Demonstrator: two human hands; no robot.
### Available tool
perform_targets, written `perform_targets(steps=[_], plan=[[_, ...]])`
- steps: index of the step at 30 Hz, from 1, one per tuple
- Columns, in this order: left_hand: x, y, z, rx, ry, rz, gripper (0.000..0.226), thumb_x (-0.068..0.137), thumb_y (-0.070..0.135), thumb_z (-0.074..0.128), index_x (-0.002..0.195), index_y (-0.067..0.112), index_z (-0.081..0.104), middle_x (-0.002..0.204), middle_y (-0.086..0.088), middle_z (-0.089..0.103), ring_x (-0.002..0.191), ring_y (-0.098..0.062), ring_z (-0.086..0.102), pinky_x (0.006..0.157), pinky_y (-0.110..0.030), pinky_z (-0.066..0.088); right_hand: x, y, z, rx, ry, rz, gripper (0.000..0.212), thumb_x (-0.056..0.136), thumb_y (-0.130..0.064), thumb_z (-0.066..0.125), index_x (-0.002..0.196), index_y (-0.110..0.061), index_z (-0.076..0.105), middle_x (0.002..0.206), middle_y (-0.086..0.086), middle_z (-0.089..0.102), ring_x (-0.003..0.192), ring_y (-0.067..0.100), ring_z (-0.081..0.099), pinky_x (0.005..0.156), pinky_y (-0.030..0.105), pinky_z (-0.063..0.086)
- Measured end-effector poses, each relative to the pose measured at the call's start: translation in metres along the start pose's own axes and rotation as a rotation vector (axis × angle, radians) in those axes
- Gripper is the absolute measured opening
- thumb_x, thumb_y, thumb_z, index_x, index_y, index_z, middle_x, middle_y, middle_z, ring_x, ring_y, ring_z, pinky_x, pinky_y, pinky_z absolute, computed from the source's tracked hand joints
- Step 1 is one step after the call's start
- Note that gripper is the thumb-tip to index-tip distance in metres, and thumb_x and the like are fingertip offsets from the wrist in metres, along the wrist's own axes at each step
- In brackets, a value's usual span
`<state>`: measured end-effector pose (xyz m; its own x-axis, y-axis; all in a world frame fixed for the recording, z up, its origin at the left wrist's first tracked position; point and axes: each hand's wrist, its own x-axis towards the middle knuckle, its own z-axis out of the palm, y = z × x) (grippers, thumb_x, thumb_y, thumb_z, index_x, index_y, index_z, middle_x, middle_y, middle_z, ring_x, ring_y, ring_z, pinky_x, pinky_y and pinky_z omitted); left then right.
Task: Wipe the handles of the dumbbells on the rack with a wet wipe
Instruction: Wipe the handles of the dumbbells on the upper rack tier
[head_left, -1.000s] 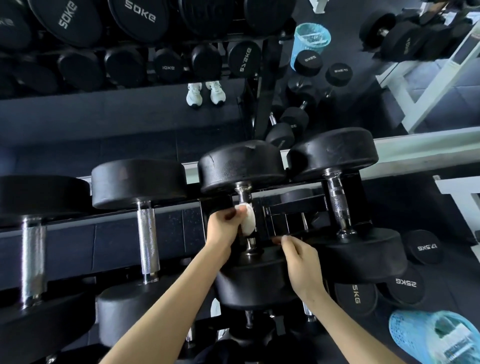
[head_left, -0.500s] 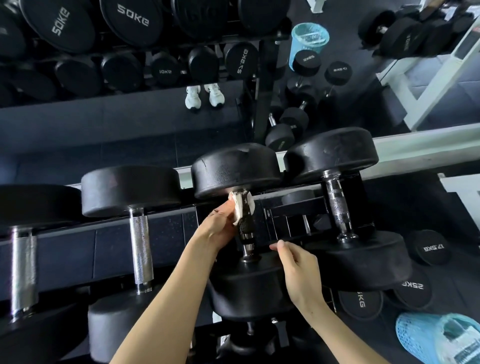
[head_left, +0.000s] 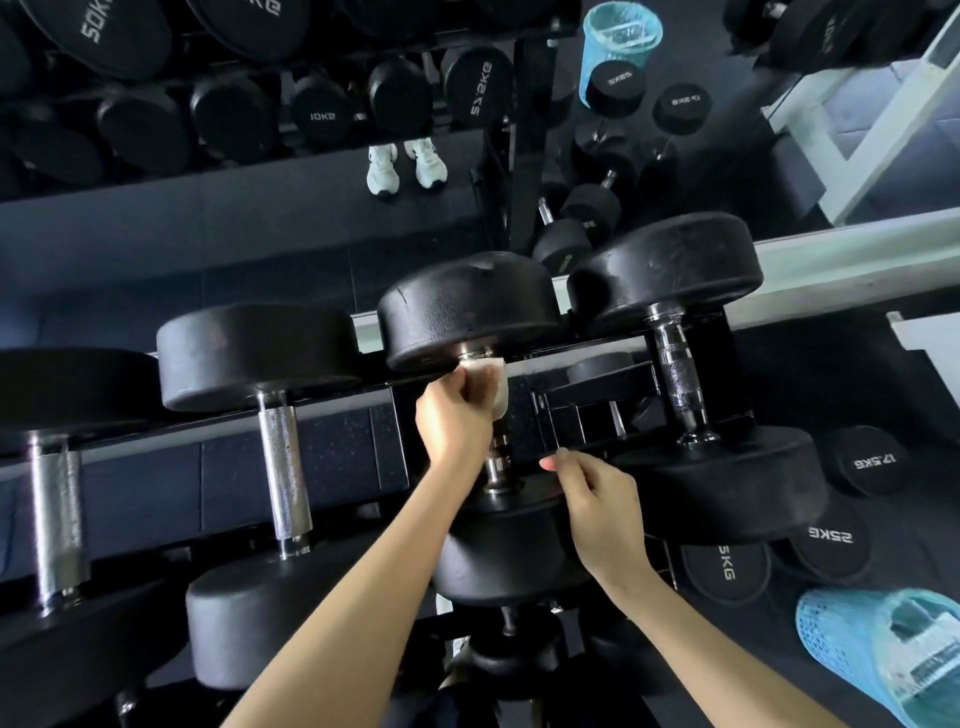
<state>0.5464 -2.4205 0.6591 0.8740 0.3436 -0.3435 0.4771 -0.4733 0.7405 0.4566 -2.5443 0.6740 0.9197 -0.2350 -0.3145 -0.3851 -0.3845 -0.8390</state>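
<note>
Four dumbbells lie side by side across the rack (head_left: 587, 387), each with its handle running away from the camera. The task centres on the third dumbbell (head_left: 467, 312) from the left. The left hand (head_left: 457, 415) is clamped round the far end of its handle (head_left: 498, 457), just under the far head, with the white wet wipe (head_left: 493, 384) wrapped between palm and metal; a fold of the wipe sticks out to the right of the fingers. Below the fist, the near stretch of the handle shows bare and dark down to its collar.

The right hand (head_left: 597, 514) sits apart from the left, over the rim of the same dumbbell's near head (head_left: 509, 556). Its fingers are loosely curled and hold nothing that can be seen, with one fingertip pointing left toward the handle's near collar. Whether the palm actually touches the head is hard to tell.

To the right, the neighbouring dumbbell (head_left: 665, 270) shows a bright knurled handle; to the left, two more dumbbells have chrome handles. A blue mesh basket (head_left: 841, 639) stands on the floor at lower right. The mirror (head_left: 208, 234) behind the rack reflects a pair of white shoes (head_left: 405, 166).
</note>
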Motion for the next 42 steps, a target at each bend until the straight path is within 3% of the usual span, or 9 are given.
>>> perform_targets(steps=[4,7,13,15,18,21,26,33,42], plan=[[0.004,-0.016,-0.01,-0.019,-0.107,0.107,0.03,0.083,0.04,0.065,0.075,0.012,0.065,0.068,0.004,0.064,0.064,-0.009,0.058,0.054,-0.01,0.042,-0.002,-0.006,-0.001,-0.014,-0.001,0.0,0.049,0.091,-0.037,0.042,0.077,0.004,0.065,0.057,0.025,0.051,0.052,0.029,0.044,0.056,0.033,0.036],[0.005,-0.021,-0.012,-0.017,-0.184,0.127,0.035,0.073,0.048,0.063,0.077,0.014,0.07,0.072,-0.001,0.07,0.071,-0.015,0.066,0.07,-0.033,0.053,-0.003,-0.006,-0.002,-0.007,-0.004,0.037,0.033,0.096,-0.024,0.046,0.077,-0.01,0.069,0.047,0.009,0.038,0.046,0.011,0.035,0.051,0.028,0.031],[-0.015,-0.033,-0.022,0.082,-0.337,0.051,0.036,0.08,0.04,0.072,0.062,0.009,0.065,0.06,-0.006,0.06,0.055,-0.011,0.048,0.046,-0.018,0.032,-0.003,-0.005,-0.001,-0.017,-0.005,0.026,0.039,0.097,-0.025,0.044,0.079,0.002,0.066,0.054,0.018,0.053,0.052,0.028,0.049,0.053,0.03,0.038],[-0.013,-0.035,-0.024,0.099,-0.371,0.014,0.043,0.079,0.036,0.073,0.052,0.01,0.053,0.052,-0.002,0.05,0.049,-0.011,0.04,0.042,-0.02,0.029,-0.003,-0.004,-0.001,-0.025,0.009,0.035,0.037,0.097,-0.026,0.044,0.08,-0.005,0.069,0.048,0.005,0.055,0.049,0.014,0.052,0.052,0.027,0.037],[-0.002,-0.031,-0.027,-0.144,-0.412,-0.058,0.04,0.08,0.028,0.074,0.065,-0.006,0.061,0.06,-0.012,0.057,0.056,-0.019,0.051,0.059,-0.041,0.052,-0.003,-0.004,-0.002,-0.009,0.007,0.057,0.033,0.098,-0.025,0.044,0.083,-0.014,0.071,0.034,-0.01,0.039,0.038,0.003,0.042,0.049,0.015,0.028],[0.0,-0.034,-0.026,-0.356,-0.507,-0.048,0.047,0.094,0.022,0.057,0.057,-0.006,0.06,0.054,-0.019,0.06,0.06,-0.032,0.055,0.072,-0.063,0.046,-0.003,-0.003,-0.002,0.03,0.019,0.049,0.036,0.098,-0.024,0.044,0.081,-0.006,0.07,0.034,-0.009,0.033,0.036,0.004,0.035,0.046,0.011,0.031],[-0.011,-0.031,-0.02,-0.625,-0.463,-0.173,0.042,0.093,0.019,0.058,0.053,0.005,0.054,0.048,-0.009,0.057,0.048,-0.024,0.053,0.06,-0.039,0.041,-0.003,-0.003,-0.001,0.047,0.034,0.064,0.037,0.097,-0.023,0.046,0.08,0.001,0.068,0.037,-0.01,0.029,0.04,0.005,0.031,0.046,0.01,0.031],[-0.001,-0.028,-0.03,0.27,-0.227,-0.01,0.048,0.073,0.061,0.067,0.066,0.015,0.055,0.062,0.004,0.059,0.06,-0.013,0.055,0.051,-0.024,0.04,-0.005,-0.006,-0.003,0.032,0.021,0.066,0.03,0.097,-0.021,0.044,0.085,-0.015,0.071,0.034,-0.01,0.031,0.036,0.005,0.033,0.043,0.015,0.025],[0.001,-0.043,-0.028,-0.083,-0.525,-0.076,0.038,0.074,0.033,0.079,0.079,-0.003,0.07,0.081,-0.017,0.072,0.073,-0.019,0.066,0.082,-0.04,0.057,-0.005,-0.007,-0.001,0.019,0.045,0.075,0.03,0.096,-0.022,0.045,0.083,-0.016,0.072,0.037,-0.01,0.03,0.037,0.006,0.028,0.041,0.016,0.022]])
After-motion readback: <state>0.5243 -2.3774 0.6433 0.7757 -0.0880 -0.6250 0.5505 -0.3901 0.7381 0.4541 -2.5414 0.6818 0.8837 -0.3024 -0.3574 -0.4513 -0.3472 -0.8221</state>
